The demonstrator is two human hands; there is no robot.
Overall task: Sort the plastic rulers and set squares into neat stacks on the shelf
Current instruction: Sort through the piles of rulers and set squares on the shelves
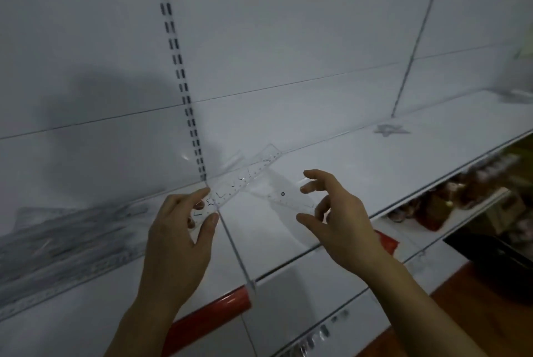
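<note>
My left hand point(178, 229) pinches the near end of a clear plastic ruler point(245, 177) that slants up to the right over the white shelf point(375, 160). A clear set square point(288, 198) lies flat on the shelf just right of the ruler. My right hand point(337, 218) hovers over the set square's right part with fingers spread and loosely curved, holding nothing. At the far left of the shelf lies a blurred pile of clear rulers point(66, 235). A small clear piece point(389, 129) rests farther right on the shelf, and another clear piece point(516, 96) sits at the far right.
A slotted upright point(184, 91) runs down the white back panel to the shelf. A thin wire divider point(235, 250) crosses the shelf between my hands. A red label strip point(213, 310) lines the shelf's front edge. Packaged goods point(450, 203) fill the lower shelf at right.
</note>
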